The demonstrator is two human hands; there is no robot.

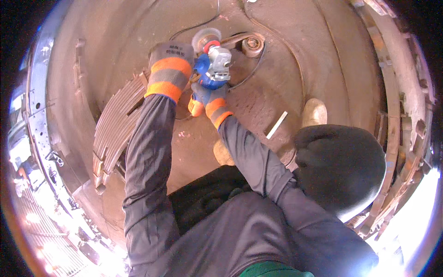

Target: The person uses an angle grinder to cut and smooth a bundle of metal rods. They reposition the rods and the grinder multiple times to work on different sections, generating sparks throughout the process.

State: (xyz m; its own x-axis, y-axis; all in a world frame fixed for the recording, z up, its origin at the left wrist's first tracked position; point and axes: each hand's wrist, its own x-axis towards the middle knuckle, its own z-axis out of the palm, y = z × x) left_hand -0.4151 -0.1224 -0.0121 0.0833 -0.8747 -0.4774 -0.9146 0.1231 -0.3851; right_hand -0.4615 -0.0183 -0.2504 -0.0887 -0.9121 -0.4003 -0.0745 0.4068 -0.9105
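An angle grinder [217,64] with a grey metal head and blue body is held out in front of me, upper centre. Its round disc [206,37] looks blurred, with a red piece at its hub. My right hand [210,94], in a grey glove with an orange-striped cuff, is wrapped round the blue body. Beside the head, my left hand [171,57], gloved alike, closes at the blue part on the grinder's left side; its fingertips are hidden. Past the tool, a rolled-up strip [253,45] rests on the brown surface.
Dark cables [272,28] run over the brown surface [272,83]. At left leans a stack of curved, leaf-like metal strips [117,122]. A pale stick [277,125] lies right of my forearm, near a tan boot tip [314,112]. Metal framework [392,92] lines the right side.
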